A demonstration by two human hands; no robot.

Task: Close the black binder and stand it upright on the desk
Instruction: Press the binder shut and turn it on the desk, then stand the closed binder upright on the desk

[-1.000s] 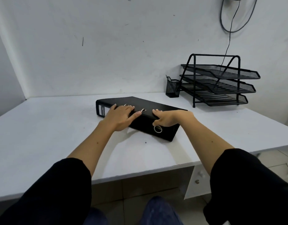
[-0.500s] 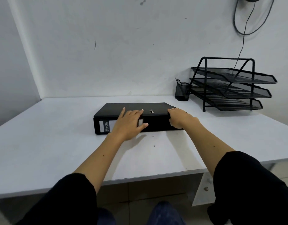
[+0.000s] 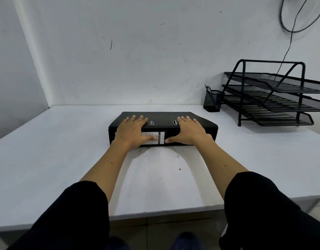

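Note:
The black binder point(image 3: 161, 117) lies flat and closed on the white desk point(image 3: 65, 159), its spine with a white label facing me. My left hand point(image 3: 133, 131) grips its left half, fingers spread over the top cover and thumb down on the spine across the label. My right hand point(image 3: 189, 129) holds the right half the same way, thumb pressed low on the spine. Both forearms reach straight out from black sleeves.
A black three-tier mesh letter tray point(image 3: 274, 94) stands at the back right against the wall, with a small black mesh pen cup point(image 3: 212, 101) to its left. A cable point(image 3: 289, 38) hangs down the wall above the tray. The desk's front edge point(image 3: 155, 214) runs near my body.
The binder has turned from a diagonal lie to square with me, spine facing front. Both hands shifted with it and now sit on either side of the spine label.

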